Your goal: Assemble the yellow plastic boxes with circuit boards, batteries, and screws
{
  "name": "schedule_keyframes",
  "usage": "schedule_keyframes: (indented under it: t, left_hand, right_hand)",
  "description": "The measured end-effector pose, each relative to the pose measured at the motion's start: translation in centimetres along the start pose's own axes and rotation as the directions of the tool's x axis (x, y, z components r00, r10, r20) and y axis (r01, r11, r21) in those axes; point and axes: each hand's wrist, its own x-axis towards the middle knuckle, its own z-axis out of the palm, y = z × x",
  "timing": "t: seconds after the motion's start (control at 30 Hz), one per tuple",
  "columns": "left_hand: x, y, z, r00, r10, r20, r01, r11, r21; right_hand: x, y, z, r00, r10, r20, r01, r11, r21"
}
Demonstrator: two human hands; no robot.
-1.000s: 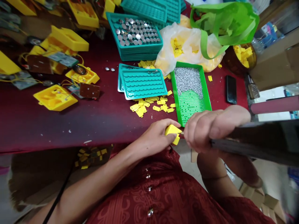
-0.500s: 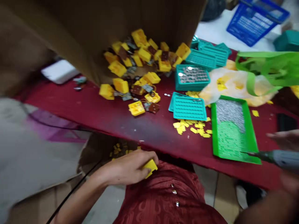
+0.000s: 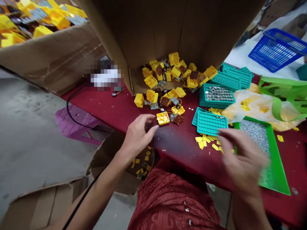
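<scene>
The hands stand apart over the red-covered bench (image 3: pixel 100 105). The left hand (image 3: pixel 137 132) is partly open, thumb and fingers spread with nothing between them; its tips lie right beside an open yellow casing (image 3: pixel 163 118), though contact cannot be settled from where one stands. The right hand (image 3: pixel 244 156), blurred, is half curled above loose yellow plates (image 3: pixel 202 142) near a teal tray (image 3: pixel 212 125); whether it grips or touches any of these cannot be told.

The casing rests near the bench's front edge, hollow side up, its divided interior exposed. To its right lie a brown panel (image 3: pixel 178 119) and a second yellow casing (image 3: pixel 177 110) with thin wire about it. Further right, a green tray (image 3: pixel 279 169) contains small silvery pieces (image 3: pixel 255 132).

Handling, as judged by eye: the casing appears to be light, stiff plastic, smooth enough to slide if nudged. It is best taken by opposite outer walls between thumb and fingers, leaving the hollow uncovered. The plates, thin and flat, would be easiest to pinch by their edges; the wire seems the fragile part and should not be pulled.
</scene>
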Motion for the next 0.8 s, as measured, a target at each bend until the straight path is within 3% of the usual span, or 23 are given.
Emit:
schedule_keyframes:
  t: [0.07, 0.13, 0.23, 0.37, 0.47, 0.57, 0.63, 0.7, 0.8]
  left_hand:
    - [1.5, -0.5, 1.6, 0.993, 0.112, -0.045, -0.106, 0.988, 0.115]
    - [2.5, -1.1, 2.9, 0.982, 0.187, -0.023, -0.178, 0.962, 0.208]
    - [2.9, -1.3, 3.8, 0.974, 0.226, -0.015, -0.215, 0.946, 0.241]
    - [1.2, -0.3, 2.6, 0.964, 0.264, 0.010, -0.261, 0.944, 0.204]
    - [-0.9, 0.6, 1.0, 0.961, 0.271, 0.057, -0.276, 0.953, 0.124]
    - [-2.5, 1.0, -0.3, 0.973, 0.209, 0.098, -0.213, 0.976, 0.038]
    - [-2.9, 1.2, -0.6, 0.979, 0.167, 0.113, -0.164, 0.986, -0.040]
    - [-2.8, 1.3, -0.7, 0.985, 0.130, 0.110, -0.115, 0.985, -0.128]
    - [-2.4, 1.4, -0.6, 0.990, 0.091, 0.104, -0.073, 0.984, -0.164]
  right_hand:
    - [2.6, 0.5, 4.9, 0.995, -0.049, 0.082, 0.060, 0.989, -0.132]
    - [4.4, 0.8, 8.8, 0.980, -0.038, 0.196, 0.091, 0.958, -0.270]
    - [5.4, 0.9, 11.6, 0.962, 0.066, 0.264, 0.050, 0.910, -0.412]
    - [3.9, 0.3, 10.4, 0.963, 0.046, 0.266, 0.038, 0.953, -0.301]
    - [2.3, -0.5, 8.7, 0.950, 0.128, 0.285, -0.113, 0.991, -0.070]
    - [1.8, -1.1, 7.7, 0.873, 0.302, 0.382, -0.385, 0.908, 0.164]
    - [2.2, -1.3, 7.2, 0.844, 0.364, 0.394, -0.494, 0.814, 0.306]
    - [2.9, -1.4, 6.6, 0.852, 0.318, 0.416, -0.476, 0.801, 0.363]
    - [4.1, -1.4, 5.6, 0.833, 0.125, 0.538, -0.315, 0.908, 0.276]
